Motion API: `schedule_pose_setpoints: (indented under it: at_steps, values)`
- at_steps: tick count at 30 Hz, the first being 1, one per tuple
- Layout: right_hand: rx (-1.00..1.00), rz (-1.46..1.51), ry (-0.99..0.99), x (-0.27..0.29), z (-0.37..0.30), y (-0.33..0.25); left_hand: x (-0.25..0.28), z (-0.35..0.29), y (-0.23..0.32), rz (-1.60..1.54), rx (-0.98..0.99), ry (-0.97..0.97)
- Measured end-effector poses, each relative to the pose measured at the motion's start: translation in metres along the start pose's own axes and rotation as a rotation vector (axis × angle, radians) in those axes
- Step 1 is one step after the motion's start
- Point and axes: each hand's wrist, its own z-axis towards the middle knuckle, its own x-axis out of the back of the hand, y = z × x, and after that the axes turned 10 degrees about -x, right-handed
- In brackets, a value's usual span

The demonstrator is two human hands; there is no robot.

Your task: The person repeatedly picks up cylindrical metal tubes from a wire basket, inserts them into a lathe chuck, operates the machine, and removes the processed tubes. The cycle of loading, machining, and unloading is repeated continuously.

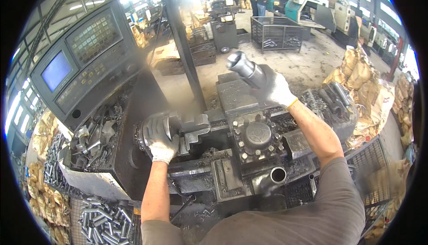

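Observation:
My left hand (161, 136), in a grey-palmed work glove, lies with its fingers curled over the lathe chuck (174, 123). Stepped metal jaws (196, 137) stick out just right of those fingers. Raised above the far side of the machine, my right hand (280, 91) grips a thick steel tube (248, 70). The tube tilts up and to the left, its open end away from the glove and slightly blurred. Below and between the hands sits the bolted tool post (258, 133), apart from both of them.
A control panel (80, 51) with a lit screen stands at left. Metal parts and chips fill a tray (84, 178) beneath it; short tubes (104, 222) lie lower left. Another upright tube (277, 175) stands near me. Several tubes (335, 94) rest at right by brown paper (370, 98).

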Motion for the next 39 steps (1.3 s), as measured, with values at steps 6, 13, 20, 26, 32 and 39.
schedule_pose_setpoints:
  at_steps: [6,13,20,26,32,39]
  values:
    - [0.148,0.265,-0.237,0.023,-0.16,-0.109,0.045,-0.045,0.098,-1.347,0.298,0.138]
    - [-1.028,1.213,-1.074,-0.091,-0.321,-0.048,0.007,-0.146,0.189,-1.91,1.628,-0.186]
    - [-0.561,0.131,-1.001,-0.12,-0.349,-0.009,-0.019,-0.211,0.189,-2.072,1.464,-0.056]
    - [-0.957,-0.258,-1.141,0.131,-0.457,0.187,-0.02,-0.225,0.177,-2.344,1.708,-0.014]
    - [-0.664,-0.445,-0.269,0.104,-0.43,0.201,-0.008,-0.223,0.167,-2.277,1.657,-0.188]
    - [-0.303,0.008,-0.504,-0.025,-0.297,-0.016,0.057,-0.212,0.165,-2.121,1.521,-0.31]
